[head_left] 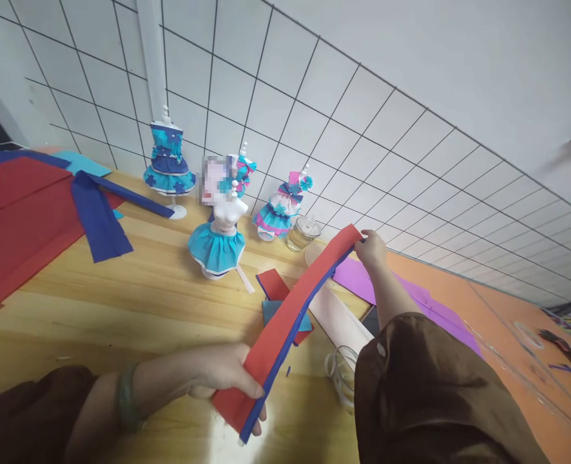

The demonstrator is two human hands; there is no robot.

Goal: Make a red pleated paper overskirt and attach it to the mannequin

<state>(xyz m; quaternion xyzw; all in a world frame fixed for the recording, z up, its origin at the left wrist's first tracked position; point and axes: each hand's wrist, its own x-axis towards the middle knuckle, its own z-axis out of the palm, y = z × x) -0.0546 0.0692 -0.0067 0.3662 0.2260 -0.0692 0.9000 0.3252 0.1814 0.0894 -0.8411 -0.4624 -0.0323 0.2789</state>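
A long red strip with a blue edge (pixel 292 309) stretches slantwise between my two hands above the wooden table. My left hand (pixel 234 377) grips its near end, thumb on top and fingers underneath. At the far end, my right hand (pixel 370 248) pinches the strip's edge. Below the strip lie small red and blue pieces (pixel 273 283) and a teal piece (pixel 273 314), partly covered by it. A small white mannequin in a teal pleated skirt (pixel 216 248) stands beyond my left hand.
Dressed mini mannequins (pixel 169 158) stand by the tiled wall. A glass jar (pixel 303 233), a pale roll (pixel 336 312) and a clear cup (pixel 343 377) are near the strip. Red sheets (pixel 19 225) and a blue strip (pixel 99 222) lie left, purple material (pixel 411 296) and scissors (pixel 563 345) right.
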